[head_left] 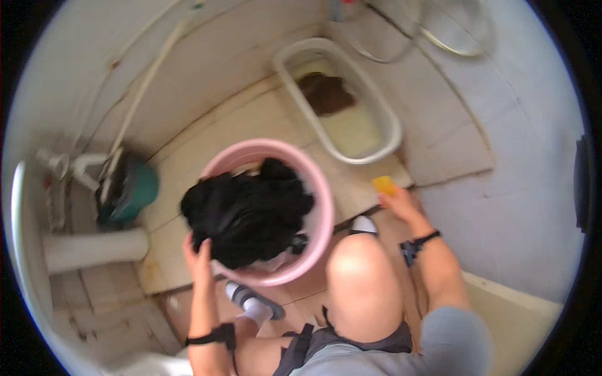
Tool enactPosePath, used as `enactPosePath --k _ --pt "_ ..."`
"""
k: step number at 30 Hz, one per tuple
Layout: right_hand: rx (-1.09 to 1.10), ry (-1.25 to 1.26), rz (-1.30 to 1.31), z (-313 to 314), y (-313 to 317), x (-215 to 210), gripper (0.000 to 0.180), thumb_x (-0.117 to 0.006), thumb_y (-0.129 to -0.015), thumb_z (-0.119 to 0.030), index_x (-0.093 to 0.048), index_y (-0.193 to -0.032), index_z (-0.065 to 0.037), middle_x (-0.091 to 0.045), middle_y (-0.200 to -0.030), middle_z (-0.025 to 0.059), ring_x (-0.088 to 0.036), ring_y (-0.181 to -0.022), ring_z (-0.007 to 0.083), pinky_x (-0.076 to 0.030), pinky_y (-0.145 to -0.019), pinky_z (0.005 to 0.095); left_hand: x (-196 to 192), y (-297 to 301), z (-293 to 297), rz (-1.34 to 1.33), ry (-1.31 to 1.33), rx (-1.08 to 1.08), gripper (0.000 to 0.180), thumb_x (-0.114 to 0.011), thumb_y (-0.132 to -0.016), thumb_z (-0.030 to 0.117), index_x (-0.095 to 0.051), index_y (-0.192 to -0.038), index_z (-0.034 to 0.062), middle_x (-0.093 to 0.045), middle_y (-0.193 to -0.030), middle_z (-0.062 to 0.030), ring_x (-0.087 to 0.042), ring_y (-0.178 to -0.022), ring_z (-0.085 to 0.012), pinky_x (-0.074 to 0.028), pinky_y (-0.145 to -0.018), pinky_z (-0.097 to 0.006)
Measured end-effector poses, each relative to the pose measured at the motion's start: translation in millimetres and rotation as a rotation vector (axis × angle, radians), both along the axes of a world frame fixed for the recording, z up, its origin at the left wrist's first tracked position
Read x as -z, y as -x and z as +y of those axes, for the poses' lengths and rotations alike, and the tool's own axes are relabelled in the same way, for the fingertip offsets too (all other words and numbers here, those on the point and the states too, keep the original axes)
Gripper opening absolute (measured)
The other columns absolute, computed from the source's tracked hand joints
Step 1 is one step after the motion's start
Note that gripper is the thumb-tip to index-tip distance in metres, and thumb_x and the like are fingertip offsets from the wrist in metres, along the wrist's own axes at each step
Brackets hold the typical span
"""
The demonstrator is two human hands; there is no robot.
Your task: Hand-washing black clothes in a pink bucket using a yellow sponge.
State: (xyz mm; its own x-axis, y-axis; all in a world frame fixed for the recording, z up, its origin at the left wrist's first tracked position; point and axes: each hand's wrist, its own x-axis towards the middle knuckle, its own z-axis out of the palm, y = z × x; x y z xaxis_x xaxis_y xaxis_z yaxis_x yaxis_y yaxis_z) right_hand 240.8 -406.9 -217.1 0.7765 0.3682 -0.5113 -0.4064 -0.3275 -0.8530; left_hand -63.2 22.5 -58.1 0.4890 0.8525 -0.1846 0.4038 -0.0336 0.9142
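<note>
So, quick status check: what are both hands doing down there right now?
Left hand gripping black wet clothes at the round pink plastic basin. Right hand on a small yellow block on the floor. Nothing between them.

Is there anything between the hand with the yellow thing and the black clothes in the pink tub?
Yes. The right hand holds a yellow object outside the pink tub. The tub's raised rim stands between it and the black clothes. The left hand already touches the clothes at the near edge.
</note>
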Motion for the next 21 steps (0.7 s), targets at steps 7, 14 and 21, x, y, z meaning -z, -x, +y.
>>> enactPosePath --k 7,14,21 --pt "-0.284 -0.384 -0.218 95.9 19.2 -291.1 0.072 -0.068 -0.082 -0.006 -0.032 -0.144 -0.016 -0.053 -0.111 0.0054 -0.058 -0.083 0.0154 -0.058 -0.062 0.0318 -32.6 -4.3 -7.7 -0.087 0.196 -0.032 0.072 -0.068 -0.082 0.026 -0.030 -0.142 0.0091 -0.039 -0.137 -0.0158 -0.045 -0.120 -0.0274 -0.040 -0.098 -0.034" --pt "-0.529 -0.540 -0.149 233.0 97.2 -320.6 0.069 -0.065 -0.086 -0.007 -0.029 -0.144 -0.015 -0.051 -0.119 0.0097 -0.059 -0.096 0.0202 -0.059 -0.069 0.0348 1.2 6.4 -21.8 0.226 -0.187 -0.016 0.102 -0.077 -0.072 0.042 -0.018 -0.145 0.0025 -0.026 -0.143 -0.0274 -0.032 -0.132 -0.0403 -0.030 -0.109 -0.044" --pt "-0.594 -0.133 -0.663 294.3 190.9 -155.1 0.070 -0.061 -0.087 -0.019 -0.023 -0.147 -0.020 -0.058 -0.112 0.0207 -0.064 -0.091 0.0359 -0.051 -0.080 0.0457 16.3 8.6 -2.0 -0.171 0.185 -0.143 0.065 -0.062 -0.074 0.006 -0.038 -0.134 0.0084 -0.052 -0.123 -0.0176 -0.054 -0.109 -0.0309 -0.043 -0.094 -0.037"
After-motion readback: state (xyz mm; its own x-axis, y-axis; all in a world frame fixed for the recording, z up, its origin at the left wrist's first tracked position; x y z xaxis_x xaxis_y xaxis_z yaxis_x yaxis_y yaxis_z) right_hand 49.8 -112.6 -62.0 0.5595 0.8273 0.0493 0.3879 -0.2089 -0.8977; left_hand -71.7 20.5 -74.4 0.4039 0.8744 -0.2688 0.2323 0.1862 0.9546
